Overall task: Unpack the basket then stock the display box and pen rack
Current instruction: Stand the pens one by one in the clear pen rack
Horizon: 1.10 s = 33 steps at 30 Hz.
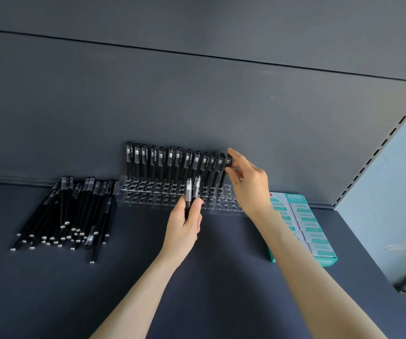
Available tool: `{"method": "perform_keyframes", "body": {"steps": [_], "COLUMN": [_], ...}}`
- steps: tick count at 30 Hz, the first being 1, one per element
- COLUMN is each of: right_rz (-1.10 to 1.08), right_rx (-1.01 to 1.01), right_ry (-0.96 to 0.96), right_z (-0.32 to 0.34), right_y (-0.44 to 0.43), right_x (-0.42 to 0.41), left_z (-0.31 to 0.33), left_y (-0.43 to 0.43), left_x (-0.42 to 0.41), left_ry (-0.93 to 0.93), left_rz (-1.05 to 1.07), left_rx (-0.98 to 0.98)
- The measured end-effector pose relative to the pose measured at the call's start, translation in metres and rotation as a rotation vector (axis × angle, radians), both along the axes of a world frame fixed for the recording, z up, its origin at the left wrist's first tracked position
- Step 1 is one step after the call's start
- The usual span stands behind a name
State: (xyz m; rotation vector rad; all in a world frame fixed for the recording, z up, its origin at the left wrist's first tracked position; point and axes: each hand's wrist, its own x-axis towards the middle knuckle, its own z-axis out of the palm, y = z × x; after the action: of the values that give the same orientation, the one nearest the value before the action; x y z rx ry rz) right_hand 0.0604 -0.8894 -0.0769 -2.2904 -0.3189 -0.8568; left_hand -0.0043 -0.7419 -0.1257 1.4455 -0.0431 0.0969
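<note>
While L hand [184, 226] grips two spare pens [189, 192] by lower barrels, fingers curled, caps up, loose pen pile [69, 216] lies on shelf [221, 277] to its L, teal display box [326, 261] to R, filled w/ packets [312, 226]. Behind: clear pen rack [148, 193], front rows unfilled, back row full. R hand [246, 182] pinches cap of end pen [228, 159], thumb + fingertips; seated or not, can't tell. Judgement: pens light, stiff, smooth, prob. slippery; hold near cap, lower straight.

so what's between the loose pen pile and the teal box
Head view: the clear pen rack stands between them, standing pens in its back row, with the left hand gripping spare pens in front.
</note>
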Motion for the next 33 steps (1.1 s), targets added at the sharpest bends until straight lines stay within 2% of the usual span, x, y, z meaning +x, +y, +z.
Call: {"method": "perform_keyframes", "body": {"steps": [7, 10, 13, 14, 16, 21, 26, 30, 33], "right_rz": [-0.070, -0.023, 0.176, 0.232, 0.284, 0.329, 0.325, 0.113, -0.015], "right_rx": [0.036, 0.249, 0.476, 0.498, 0.525, 0.808, 0.591, 0.639, 0.572], "right_ry": [0.032, 0.038, 0.288, 0.377, 0.426, 0.353, 0.358, 0.120, -0.016], "right_z": [0.004, 0.004, 0.005, 0.004, 0.004, 0.007, 0.002, 0.011, 0.025], "right_y": [-0.001, 0.001, 0.004, 0.005, 0.005, -0.002, 0.000, -0.005, -0.015], "right_x": [-0.012, -0.028, -0.043, -0.046, -0.051, -0.056, -0.061, -0.052, -0.035], "left_z": [0.000, 0.001, 0.001, 0.001, 0.001, 0.003, 0.003, 0.003, 0.002], "left_y": [0.000, 0.000, -0.002, -0.003, -0.005, -0.006, -0.007, -0.004, -0.002], "left_x": [0.000, 0.000, -0.003, -0.004, -0.007, -0.007, -0.007, -0.004, -0.003], "left_ry": [-0.010, -0.041, -0.064, -0.065, -0.048, 0.030, 0.045, 0.086, 0.069], "left_rz": [-0.030, -0.076, -0.127, -0.144, -0.172, -0.189, -0.189, -0.106, -0.081], "left_rx": [0.010, 0.053, 0.082, 0.084, 0.077, -0.028, -0.013, -0.039, -0.028]}}
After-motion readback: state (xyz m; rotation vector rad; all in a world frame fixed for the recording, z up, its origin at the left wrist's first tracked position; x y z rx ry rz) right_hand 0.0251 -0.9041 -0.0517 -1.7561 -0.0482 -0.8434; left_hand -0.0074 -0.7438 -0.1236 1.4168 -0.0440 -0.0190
